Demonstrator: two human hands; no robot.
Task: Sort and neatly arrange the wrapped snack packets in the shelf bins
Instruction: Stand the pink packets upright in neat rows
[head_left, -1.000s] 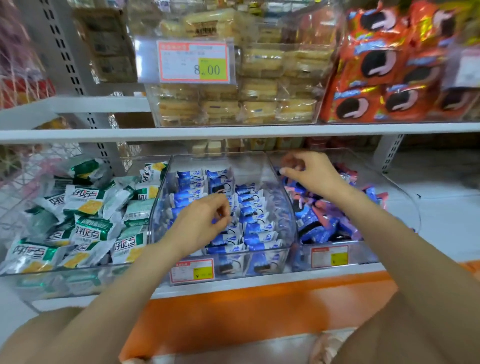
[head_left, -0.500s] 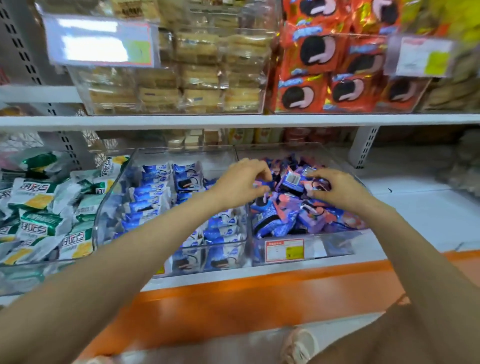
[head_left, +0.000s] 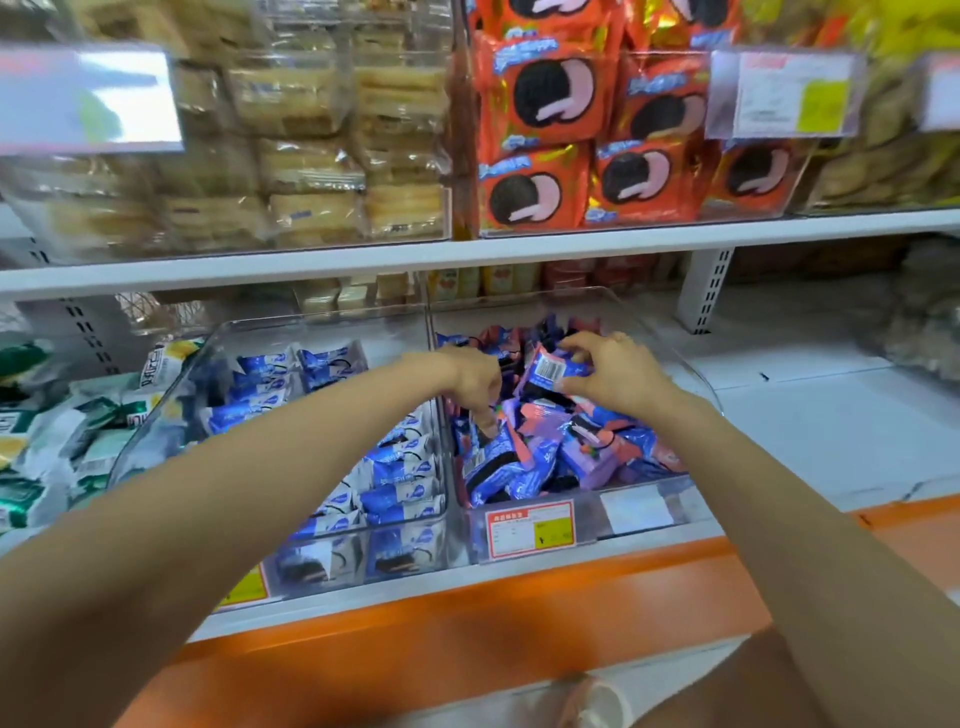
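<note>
Pinching the packet (head_left: 551, 368), the right hand (head_left: 621, 376) holds it barcode-up, lying crosswise.

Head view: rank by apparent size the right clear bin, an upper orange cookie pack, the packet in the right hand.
1. right clear bin
2. orange cookie pack, farther yet bigger
3. packet in right hand

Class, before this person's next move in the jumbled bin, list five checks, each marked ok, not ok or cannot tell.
1. Right hand grips the barcode packet: ok.
2. Left hand has hold of a packet: cannot tell, its grip is not clear.
3. Mixed bin sorted by colour: not ok, blue and pink packets lie jumbled.
4. Middle bin in tidy rows: ok.
5. Held packet's kind readable: cannot tell, its barcode side faces the camera.
</note>
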